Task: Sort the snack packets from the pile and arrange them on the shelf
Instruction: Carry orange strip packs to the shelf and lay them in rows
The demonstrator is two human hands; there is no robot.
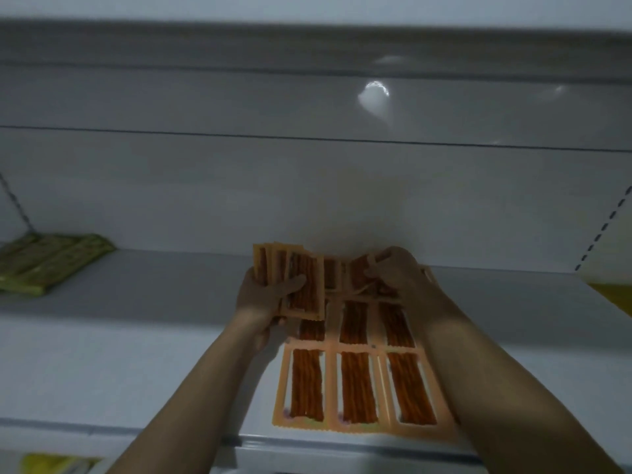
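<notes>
Orange snack packets (355,388) with brown sticks inside lie in rows on the white shelf (136,354), three across at the front edge and more behind. My left hand (266,295) grips a fanned stack of orange packets (294,278) just above the back left of the rows, thumb across the top one. My right hand (393,271) pinches a single orange packet (362,271) at the back row, low over the shelf. My forearms hide parts of the rows.
A stack of green packets (51,261) lies at the far left of the shelf. Something yellow (612,295) shows at the right edge and on the lower level (58,465). The upper shelf (307,46) overhangs. White shelf surface spreads between the green and orange packets.
</notes>
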